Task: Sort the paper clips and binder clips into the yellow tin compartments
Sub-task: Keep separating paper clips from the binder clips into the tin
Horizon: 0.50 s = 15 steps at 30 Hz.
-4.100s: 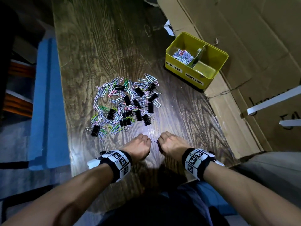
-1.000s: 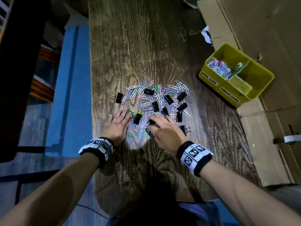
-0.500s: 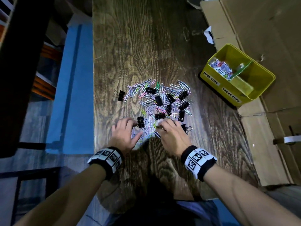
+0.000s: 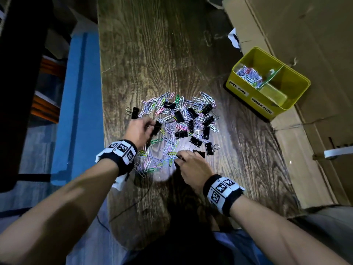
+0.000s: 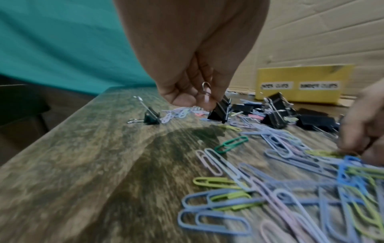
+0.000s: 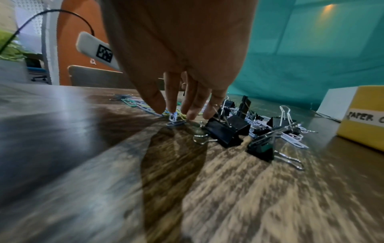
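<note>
A loose pile of coloured paper clips (image 4: pixel 172 111) mixed with black binder clips (image 4: pixel 195 140) lies mid-table. My left hand (image 4: pixel 152 127) is at the pile's left side. It pinches the wire handle of one black binder clip (image 5: pixel 220 110), which is tilted with its lower edge just off the wood. My right hand (image 4: pixel 178 159) is at the pile's near edge, where its thumb and fingertips (image 6: pixel 172 106) pinch a paper clip (image 6: pixel 173 117). The yellow tin (image 4: pixel 248 94) stands at the far right, with paper clips (image 4: pixel 248 73) in its left compartment and the right one bare.
One binder clip (image 4: pixel 134 112) lies apart near the table's left edge. Flattened cardboard (image 4: pixel 305 35) lies under and beyond the tin. A blue panel (image 4: pixel 76 102) runs along the table's left side.
My left hand moved forward into the pile and took hold of a binder clip. My right hand stayed at the near edge and drew its fingertips together on the paper clips.
</note>
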Each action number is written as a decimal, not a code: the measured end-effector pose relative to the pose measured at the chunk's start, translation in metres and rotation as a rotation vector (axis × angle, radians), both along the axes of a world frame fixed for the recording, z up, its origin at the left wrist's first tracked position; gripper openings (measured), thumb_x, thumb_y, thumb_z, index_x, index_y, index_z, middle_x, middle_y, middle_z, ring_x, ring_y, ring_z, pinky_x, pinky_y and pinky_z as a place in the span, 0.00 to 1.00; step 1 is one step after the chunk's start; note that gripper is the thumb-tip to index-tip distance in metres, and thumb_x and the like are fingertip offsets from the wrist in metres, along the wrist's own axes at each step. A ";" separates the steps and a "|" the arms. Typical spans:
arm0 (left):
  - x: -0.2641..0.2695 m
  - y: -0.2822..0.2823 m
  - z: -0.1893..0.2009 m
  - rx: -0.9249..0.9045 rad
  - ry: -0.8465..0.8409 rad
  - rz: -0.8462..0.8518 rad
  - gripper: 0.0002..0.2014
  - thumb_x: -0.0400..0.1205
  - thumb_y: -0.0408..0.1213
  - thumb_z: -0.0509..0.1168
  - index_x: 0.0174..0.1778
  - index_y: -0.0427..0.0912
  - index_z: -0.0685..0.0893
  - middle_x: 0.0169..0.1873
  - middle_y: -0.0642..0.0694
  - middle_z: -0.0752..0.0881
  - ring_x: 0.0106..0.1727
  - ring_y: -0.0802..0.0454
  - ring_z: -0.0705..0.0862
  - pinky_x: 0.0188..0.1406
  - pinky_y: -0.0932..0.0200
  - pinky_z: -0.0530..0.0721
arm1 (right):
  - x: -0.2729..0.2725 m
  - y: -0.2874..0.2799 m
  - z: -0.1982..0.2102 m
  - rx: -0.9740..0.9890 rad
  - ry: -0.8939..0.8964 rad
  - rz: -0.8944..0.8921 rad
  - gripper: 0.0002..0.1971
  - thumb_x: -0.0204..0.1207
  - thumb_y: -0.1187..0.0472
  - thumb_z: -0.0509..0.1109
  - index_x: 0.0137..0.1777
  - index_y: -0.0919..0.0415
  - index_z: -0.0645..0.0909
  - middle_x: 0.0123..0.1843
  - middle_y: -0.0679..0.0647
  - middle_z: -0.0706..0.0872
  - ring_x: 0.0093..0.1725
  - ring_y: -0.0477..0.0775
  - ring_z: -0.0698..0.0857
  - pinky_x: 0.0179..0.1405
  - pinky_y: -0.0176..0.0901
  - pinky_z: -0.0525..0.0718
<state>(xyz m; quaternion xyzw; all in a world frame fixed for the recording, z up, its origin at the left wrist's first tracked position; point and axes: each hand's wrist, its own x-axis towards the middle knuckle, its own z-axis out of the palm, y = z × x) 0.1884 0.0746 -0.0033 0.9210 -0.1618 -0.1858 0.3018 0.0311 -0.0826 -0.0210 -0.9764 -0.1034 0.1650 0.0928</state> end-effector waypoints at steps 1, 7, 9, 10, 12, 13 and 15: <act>0.002 0.003 0.001 -0.004 -0.016 0.007 0.11 0.78 0.28 0.67 0.56 0.38 0.85 0.50 0.40 0.87 0.49 0.44 0.85 0.56 0.56 0.82 | 0.002 -0.001 0.001 0.020 -0.014 -0.024 0.16 0.64 0.63 0.70 0.54 0.59 0.85 0.58 0.57 0.85 0.55 0.59 0.84 0.51 0.50 0.82; -0.032 0.034 -0.010 0.163 -0.160 0.042 0.21 0.79 0.32 0.64 0.70 0.43 0.74 0.66 0.36 0.72 0.62 0.40 0.78 0.64 0.47 0.79 | 0.012 0.003 -0.003 0.029 -0.018 -0.029 0.30 0.57 0.66 0.78 0.64 0.63 0.81 0.67 0.65 0.82 0.63 0.63 0.84 0.57 0.56 0.85; -0.057 0.044 -0.021 0.288 -0.063 0.041 0.21 0.81 0.41 0.61 0.72 0.52 0.70 0.66 0.38 0.69 0.60 0.40 0.79 0.61 0.44 0.80 | 0.009 0.007 -0.004 0.023 0.015 -0.005 0.31 0.56 0.63 0.79 0.64 0.62 0.81 0.67 0.63 0.82 0.63 0.63 0.83 0.55 0.57 0.85; -0.069 0.047 -0.025 0.320 -0.026 0.036 0.21 0.82 0.46 0.59 0.72 0.54 0.69 0.65 0.39 0.69 0.59 0.39 0.79 0.61 0.42 0.80 | 0.006 0.009 -0.004 0.034 0.022 0.008 0.30 0.58 0.62 0.78 0.65 0.62 0.80 0.69 0.62 0.81 0.64 0.64 0.82 0.56 0.58 0.84; -0.091 0.045 -0.033 0.290 -0.004 -0.006 0.22 0.80 0.50 0.53 0.70 0.51 0.71 0.61 0.38 0.70 0.54 0.37 0.80 0.56 0.41 0.82 | 0.003 0.013 -0.002 0.067 0.019 0.024 0.28 0.65 0.61 0.75 0.67 0.63 0.78 0.71 0.61 0.78 0.68 0.65 0.78 0.62 0.59 0.81; -0.101 0.041 -0.036 0.239 0.008 -0.035 0.23 0.80 0.50 0.51 0.69 0.48 0.73 0.59 0.38 0.71 0.50 0.38 0.81 0.53 0.42 0.83 | 0.001 0.015 -0.002 0.078 0.020 0.031 0.27 0.68 0.60 0.73 0.68 0.63 0.76 0.72 0.61 0.76 0.70 0.64 0.76 0.64 0.59 0.79; -0.112 0.029 -0.035 0.159 0.062 -0.083 0.22 0.79 0.46 0.50 0.68 0.45 0.74 0.59 0.39 0.71 0.50 0.40 0.81 0.54 0.44 0.83 | -0.002 0.017 0.000 0.079 0.020 0.023 0.27 0.70 0.60 0.71 0.71 0.62 0.73 0.75 0.61 0.73 0.72 0.63 0.72 0.67 0.58 0.76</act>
